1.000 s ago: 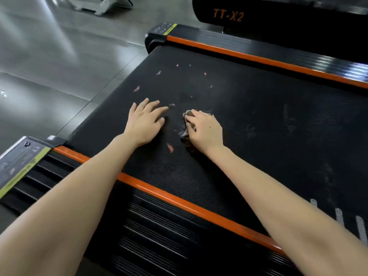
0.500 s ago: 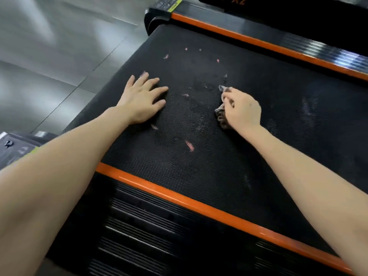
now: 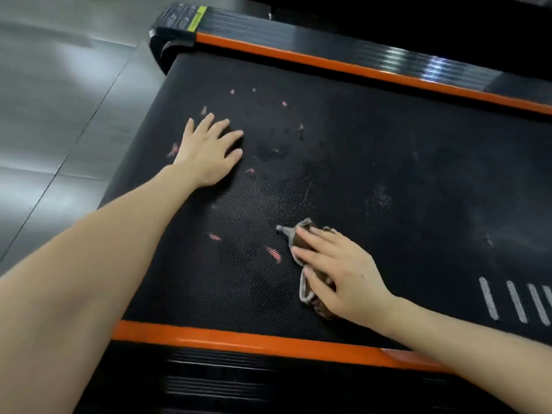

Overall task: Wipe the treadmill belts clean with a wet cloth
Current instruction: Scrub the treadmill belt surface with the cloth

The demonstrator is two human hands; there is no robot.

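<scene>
Moved: right hand (image 3: pixel 340 273) and cloth (image 3: pixel 286 232) have slid toward the belt's (image 3: pixel 388 162) near orange edge.
Right grip: fingers nearly straight, pressing the cloth down.
Left grip: left hand (image 3: pixel 209 153) spread flat on the belt, holding nothing.
Cloth: beside pink marks (image 3: pixel 273 253).

The black textured treadmill belt (image 3: pixel 388 150) runs between a near orange rail (image 3: pixel 239 339), just this side of the right hand (image 3: pixel 337 273), and a far orange rail (image 3: pixel 328 64), beyond the left hand (image 3: pixel 209 153). The left hand lies flat on the belt, fingers spread. The right hand presses a crumpled grey-brown cloth (image 3: pixel 295 236) onto it. Small pink flecks (image 3: pixel 250 170) dot the belt around the left hand, and two longer pink marks (image 3: pixel 273 253) lie just left of the cloth. White stripes (image 3: pixel 515 300) sit off to the right hand's right.
</scene>
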